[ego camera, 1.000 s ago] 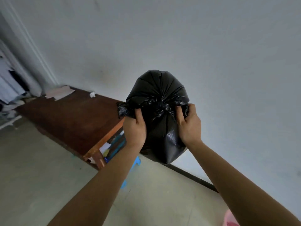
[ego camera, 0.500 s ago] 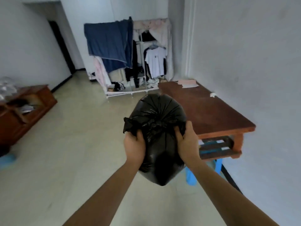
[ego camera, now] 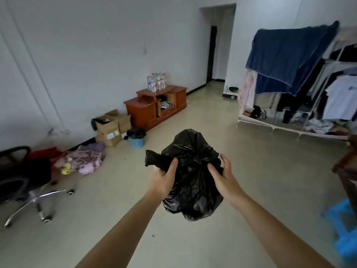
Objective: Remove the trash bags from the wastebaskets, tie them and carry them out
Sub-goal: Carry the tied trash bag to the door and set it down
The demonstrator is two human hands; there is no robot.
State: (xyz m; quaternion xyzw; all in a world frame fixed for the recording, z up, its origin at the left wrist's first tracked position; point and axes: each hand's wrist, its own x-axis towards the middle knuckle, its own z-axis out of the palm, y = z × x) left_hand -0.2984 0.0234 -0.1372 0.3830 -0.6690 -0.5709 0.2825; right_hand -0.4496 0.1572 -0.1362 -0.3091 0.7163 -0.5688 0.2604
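A full black trash bag (ego camera: 193, 182) hangs in front of me at chest height, its neck gathered into a knot. My left hand (ego camera: 164, 179) grips the bag's left loose end. My right hand (ego camera: 222, 177) holds the right side of the bag, fingers partly spread against the plastic. A blue wastebasket (ego camera: 136, 139) lined with another black bag stands on the floor by the left wall, well beyond my hands.
Cardboard boxes (ego camera: 110, 128) and a wooden cabinet (ego camera: 154, 107) with water bottles line the left wall. An office chair (ego camera: 25, 182) and a pile of clothes (ego camera: 83, 161) sit at left. A clothes rack (ego camera: 301, 84) fills the right. A doorway (ego camera: 212, 55) opens at the back. A blue stool (ego camera: 343, 225) stands near right.
My view has swung left from the wall and wooden table across the room to the doorway side. Both hands still hold the bag; the right hand's fingers have loosened.
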